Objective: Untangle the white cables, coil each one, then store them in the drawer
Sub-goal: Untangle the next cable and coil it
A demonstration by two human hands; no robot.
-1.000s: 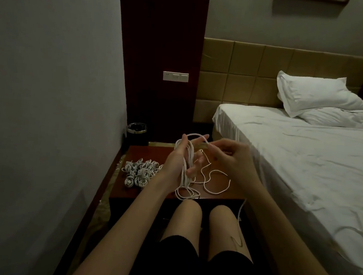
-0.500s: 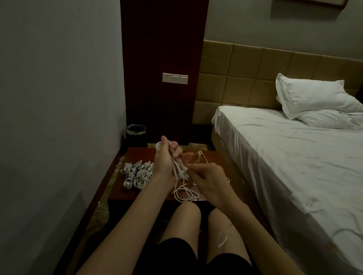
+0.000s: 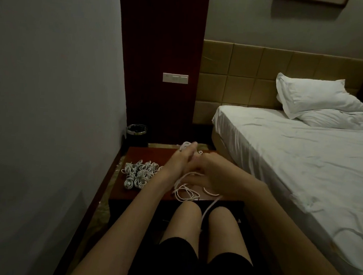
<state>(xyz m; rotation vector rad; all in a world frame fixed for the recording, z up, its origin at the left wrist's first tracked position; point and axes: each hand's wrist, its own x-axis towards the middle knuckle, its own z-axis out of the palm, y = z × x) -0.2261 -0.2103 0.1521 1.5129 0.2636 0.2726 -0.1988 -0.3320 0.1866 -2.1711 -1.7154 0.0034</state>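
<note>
Pile of coiled cables [image 3: 139, 174]: a heap of small white coils lies on the left half of the nightstand [image 3: 148, 154], towards its left edge and clear of the hands. They appear finished but are not yet stored. No drawer can be made out in this dim view.

Left hand [image 3: 179, 161]: raised over the middle of the nightstand top, fingers pointing away from the person. A bundle of white loops shows at the fingertips, near the far edge. The hand appears to carry the cable in hand [image 3: 186, 191] wound about it, though blur prevents confirming how the fingers lie on it.

Right hand [image 3: 213, 172]: pressed close against the left, the two nearly touching, fingers curled. It appears to be pinching a strand, but the blur does not allow certainty.

Loose cable: slack loops lie on the top near the front edge, below both hands. One strand drops over that edge and hangs between the knees.

Assessment: the step in hand is judged to be coiling one cable, with the right hand feeding turns onto the left. A fair length is unwound.

Next move calls for: drawing up the hanging strand, keeping the slack loops from knotting, and holding the existing turns firmly so they do not slip off.
</note>
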